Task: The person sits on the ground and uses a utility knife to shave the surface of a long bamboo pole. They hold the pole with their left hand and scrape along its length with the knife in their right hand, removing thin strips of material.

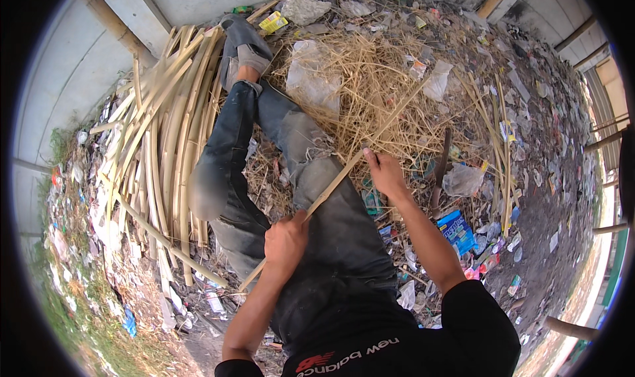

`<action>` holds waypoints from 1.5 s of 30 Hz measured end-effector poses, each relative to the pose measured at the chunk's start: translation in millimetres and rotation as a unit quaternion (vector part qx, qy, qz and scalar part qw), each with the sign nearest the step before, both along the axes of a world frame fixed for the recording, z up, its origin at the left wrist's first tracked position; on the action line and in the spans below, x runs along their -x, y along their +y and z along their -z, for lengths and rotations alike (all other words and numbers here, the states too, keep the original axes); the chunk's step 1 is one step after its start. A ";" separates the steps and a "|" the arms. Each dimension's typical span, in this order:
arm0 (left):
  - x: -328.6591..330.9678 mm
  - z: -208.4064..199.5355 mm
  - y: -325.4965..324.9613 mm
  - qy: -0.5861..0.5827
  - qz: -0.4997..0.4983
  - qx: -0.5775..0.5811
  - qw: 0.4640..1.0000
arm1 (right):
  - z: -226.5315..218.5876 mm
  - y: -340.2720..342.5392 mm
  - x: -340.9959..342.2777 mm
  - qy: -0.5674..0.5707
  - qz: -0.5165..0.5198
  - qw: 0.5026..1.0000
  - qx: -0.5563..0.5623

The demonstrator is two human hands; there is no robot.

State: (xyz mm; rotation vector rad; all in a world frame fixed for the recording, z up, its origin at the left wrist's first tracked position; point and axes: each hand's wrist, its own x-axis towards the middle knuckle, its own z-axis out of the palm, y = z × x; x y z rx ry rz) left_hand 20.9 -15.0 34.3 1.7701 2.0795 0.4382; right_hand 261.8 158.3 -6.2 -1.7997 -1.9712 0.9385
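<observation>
As I looked down through the head view, the black shirt (410, 350) filled the bottom edge, and just beyond it came the left hand (286, 243), its fist closed firmly around a pale bamboo strip (334, 183). That piece slanted across the dark trousers (347, 231), its near end low on the left, its far part reaching out over the litter of shavings (377, 116). Farther up, the right hand (387, 173) had its thumb right at the strip, though whether the fingers gripped it, I could not tell! Off to the right lay a blue packet (456, 231), and past that a crumpled clear bag (465, 180), just beside a curved dark rod (442, 168). Over on the left, beside the legs, ran a big bundle of split bamboo (178, 132), with a grey wall (66, 112) standing behind it.
</observation>
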 end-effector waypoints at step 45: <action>-6.2 10.7 1.1 -0.058 -0.041 0.009 0.997 | 1.0 -24.3 12.2 0.017 -0.025 1.000 0.001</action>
